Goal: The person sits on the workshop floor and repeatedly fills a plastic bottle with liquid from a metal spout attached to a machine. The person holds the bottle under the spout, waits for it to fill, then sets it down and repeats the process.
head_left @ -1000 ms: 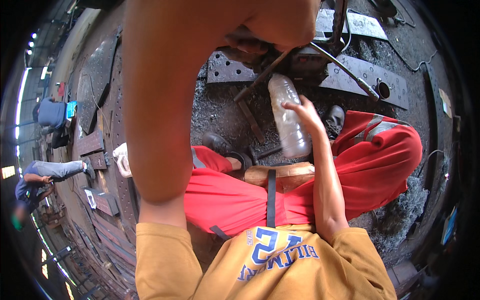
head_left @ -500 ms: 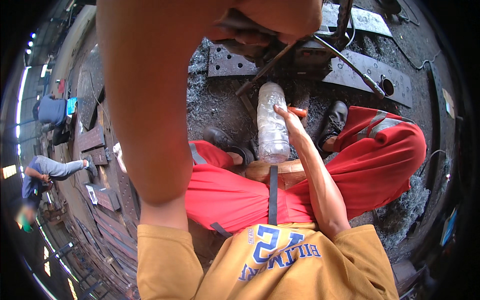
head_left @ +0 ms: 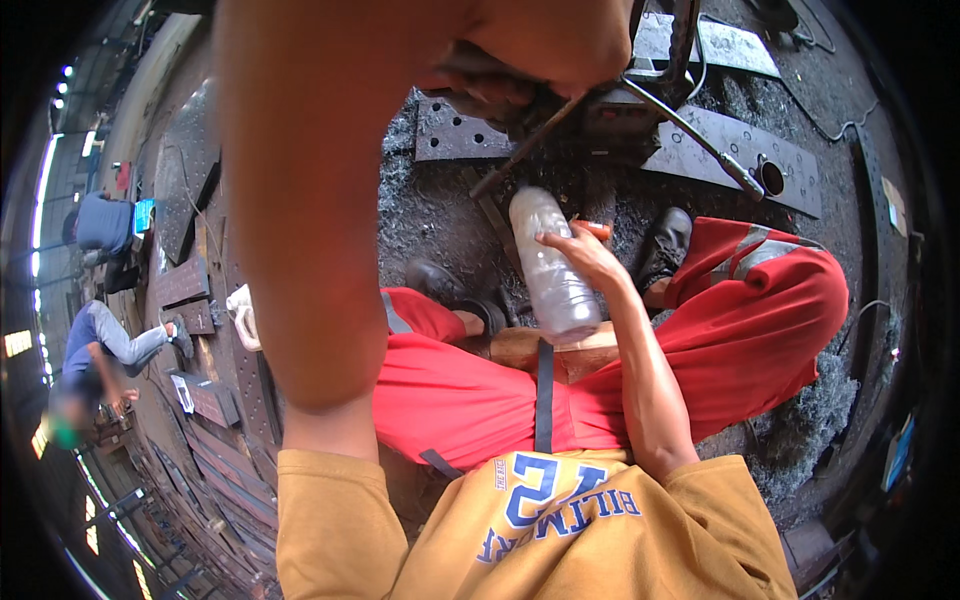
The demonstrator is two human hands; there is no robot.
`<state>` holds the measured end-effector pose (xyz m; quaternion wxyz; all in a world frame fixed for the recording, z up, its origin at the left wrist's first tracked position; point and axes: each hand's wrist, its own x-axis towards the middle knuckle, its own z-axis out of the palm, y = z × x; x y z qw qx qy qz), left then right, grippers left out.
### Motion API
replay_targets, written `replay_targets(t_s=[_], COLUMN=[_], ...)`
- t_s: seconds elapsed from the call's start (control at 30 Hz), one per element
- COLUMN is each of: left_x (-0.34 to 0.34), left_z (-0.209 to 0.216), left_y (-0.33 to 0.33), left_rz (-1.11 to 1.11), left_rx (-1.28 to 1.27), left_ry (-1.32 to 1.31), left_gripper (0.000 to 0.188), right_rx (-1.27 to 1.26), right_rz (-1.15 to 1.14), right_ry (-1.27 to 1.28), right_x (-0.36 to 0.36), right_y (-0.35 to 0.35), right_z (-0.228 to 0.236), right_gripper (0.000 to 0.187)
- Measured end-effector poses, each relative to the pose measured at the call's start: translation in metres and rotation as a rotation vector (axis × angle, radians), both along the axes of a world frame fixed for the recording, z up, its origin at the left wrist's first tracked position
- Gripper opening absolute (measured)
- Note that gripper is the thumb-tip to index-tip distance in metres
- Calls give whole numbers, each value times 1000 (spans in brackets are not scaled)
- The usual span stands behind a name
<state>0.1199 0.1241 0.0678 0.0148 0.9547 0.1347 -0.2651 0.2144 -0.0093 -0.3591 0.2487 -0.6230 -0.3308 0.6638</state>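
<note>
Right hand (head_left: pixel 585 255) fingers clamp a clear plastic bottle (head_left: pixel 552 270); left hand (head_left: pixel 540 45) fingers wrap a metal tool handle (head_left: pixel 480 85).

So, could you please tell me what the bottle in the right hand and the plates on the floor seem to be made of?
Bottle: probably clear plastic; see-through, ribbed wall with soft glints. Plates: likely steel; flat grey, dull, with drilled holes.

The bottle (head_left: pixel 552 265) is clear with an orange cap (head_left: pixel 596 229), the trousers (head_left: pixel 745 330) are red with grey reflective stripes, the shirt (head_left: pixel 560 525) is mustard with blue lettering, and the floor plates (head_left: pixel 735 150) are dark grey.
</note>
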Motion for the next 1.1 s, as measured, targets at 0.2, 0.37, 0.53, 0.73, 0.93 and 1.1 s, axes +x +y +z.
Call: replay_targets(t_s=[0.2,0.37,0.53,0.73,0.93,1.1], left_x=[11,7,-3,-1,3,-7], left_z=[3,10,15,23,28,32], left_y=[9,0,-7,-8,-11,-23], left_rz=[-6,-11,-16,-81,98,324], left_rx=[11,-1,-7,-2,-60,-115], left_ry=[9,67,119,181,184,95], left_gripper=[21,21,22,22,22,22], right_rx=[165,186,-51,-388,-381,-347], right_rz=[-175,-280,-421,-638,-618,-591], right_ry=[-46,-119,633,847,817,826], right_x=[35,2,-20,-15,-12,-16], right_y=[26,17,-7,-3,-5,-9], right_z=[11,-7,-29,-83,-78,-65], right_gripper=[65,77,54,55,55,55])
